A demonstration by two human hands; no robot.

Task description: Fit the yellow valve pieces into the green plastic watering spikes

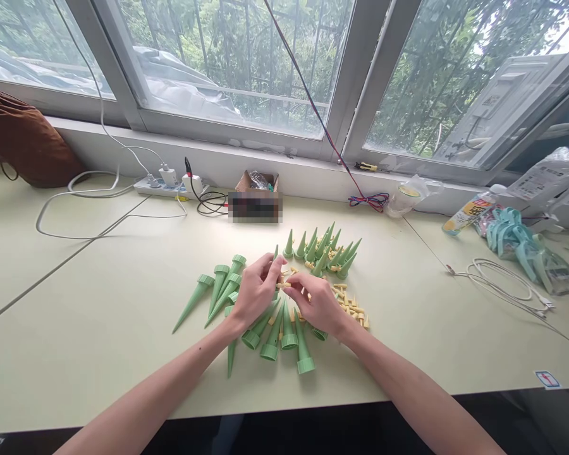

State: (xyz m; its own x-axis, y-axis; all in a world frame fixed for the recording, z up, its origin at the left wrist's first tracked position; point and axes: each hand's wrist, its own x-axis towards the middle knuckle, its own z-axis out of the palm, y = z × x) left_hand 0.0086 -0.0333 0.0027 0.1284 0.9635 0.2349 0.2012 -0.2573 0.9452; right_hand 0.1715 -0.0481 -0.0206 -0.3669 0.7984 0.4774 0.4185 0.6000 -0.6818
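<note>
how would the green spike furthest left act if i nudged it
The green spike would probably roll in an arc, since it tapers from a wide cap to a point. Its smooth, straight plastic look suggests it's stiff and fairly light.

Workroom-like place: long pale table, power strip, windows.

No text could be read with certainty. A red mark, its shape unclear, was noted on a blue-bordered sticker at the worktop's front edge, right side. Print was observed on a bottle and clear packaging near the rear edge, right; neither was legible.
</note>
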